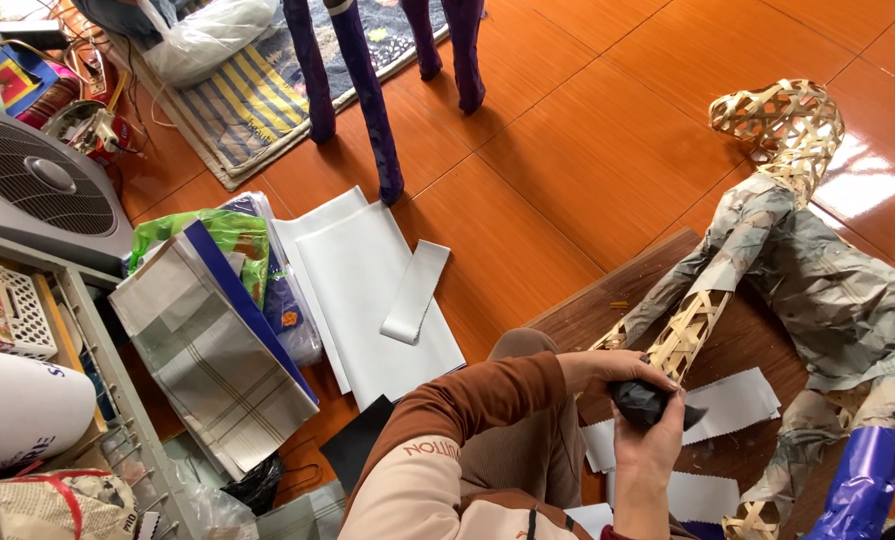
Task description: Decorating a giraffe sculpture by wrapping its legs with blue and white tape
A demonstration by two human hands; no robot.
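Both hands, left hand (607, 368) and right hand (649, 440), pinch the black paper (645, 402) onto the woven bamboo limb (689, 330): light, crumply, probably tear-prone, best held at its edges.

Glossy orange tiled floor (587, 110) with window glare at right, striped rug (252, 95) at top, grey fan (37, 185) at left edge

I saw a woven figure (779, 135) of pale, glossy bamboo strips, its body wrapped in crumpled, matt grey paper. My hands pressed a crinkled black sheet (645, 402) with a dull sheen against its arm. The floor (607, 110) was shiny orange tile; the board (657, 275) beneath looked like dark, matt wood. White paper sheets (367, 290) lay smooth.
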